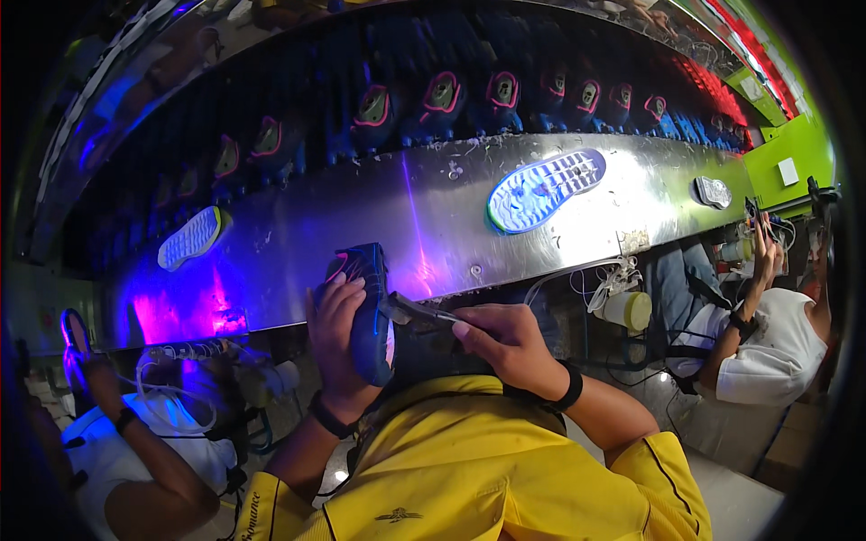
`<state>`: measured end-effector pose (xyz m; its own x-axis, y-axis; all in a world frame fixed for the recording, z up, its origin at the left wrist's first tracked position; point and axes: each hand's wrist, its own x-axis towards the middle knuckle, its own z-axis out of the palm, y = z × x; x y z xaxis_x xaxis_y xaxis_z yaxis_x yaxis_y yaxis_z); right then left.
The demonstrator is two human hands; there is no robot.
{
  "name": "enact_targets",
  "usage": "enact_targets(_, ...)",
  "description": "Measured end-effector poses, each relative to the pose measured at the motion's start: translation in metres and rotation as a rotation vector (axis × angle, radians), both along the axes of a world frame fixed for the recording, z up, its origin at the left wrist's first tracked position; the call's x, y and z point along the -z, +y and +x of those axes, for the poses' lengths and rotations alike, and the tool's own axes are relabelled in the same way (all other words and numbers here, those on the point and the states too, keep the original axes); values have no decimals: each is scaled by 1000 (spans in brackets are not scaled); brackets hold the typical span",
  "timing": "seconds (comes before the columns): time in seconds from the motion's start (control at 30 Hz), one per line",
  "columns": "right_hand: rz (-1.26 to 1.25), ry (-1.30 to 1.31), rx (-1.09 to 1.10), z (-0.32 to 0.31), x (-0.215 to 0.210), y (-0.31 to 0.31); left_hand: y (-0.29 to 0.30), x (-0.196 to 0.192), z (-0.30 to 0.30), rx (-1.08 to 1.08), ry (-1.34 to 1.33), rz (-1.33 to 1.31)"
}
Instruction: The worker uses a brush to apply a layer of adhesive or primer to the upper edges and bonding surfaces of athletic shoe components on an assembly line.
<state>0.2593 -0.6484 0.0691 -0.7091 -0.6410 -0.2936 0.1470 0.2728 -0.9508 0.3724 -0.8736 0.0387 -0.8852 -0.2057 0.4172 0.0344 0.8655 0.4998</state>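
Observation:
My left hand (337, 334) is wrapped round a dark blue shoe upper (372, 325) with pink and light blue trim. It is held upright just off the bench's near edge, toe end down. In my right hand (512, 344) is a brush (413, 309) gripped by its thin handle. The brush's dark head rests at the shoe upper's right side, apparently touching it. On the bench beyond lies a blue and white shoe sole (547, 189), tread pattern showing. A second pale sole (189, 239) lies to the left.
A long metal bench (343, 207) crosses in front of me. Dark shoe uppers (372, 108) with pink-edged openings line its far side. A small grey sole (713, 192) lies at right. Co-workers sit left (153, 451) and right (767, 338). A yellow-lidded pot (627, 310) hangs below the bench.

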Motion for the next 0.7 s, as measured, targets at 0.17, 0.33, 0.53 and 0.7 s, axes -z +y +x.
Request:
enact_targets(0.17, -47, 99, 28, 8, 2, 10, 9, -7, -8, -16, -9, -9)
enact_targets(0.33, -147, 118, 40, 13, 5, 15, 14, -15, -20, -50, -27, -12)
enact_targets(0.53, -147, 248, 23, 4, -7, 18, 16, -25, -38, -107, -71, -16)
enact_targets(0.7, -138, 424, 103, -8, -24, 11, 10, -35, -55, -78, -131, 10)
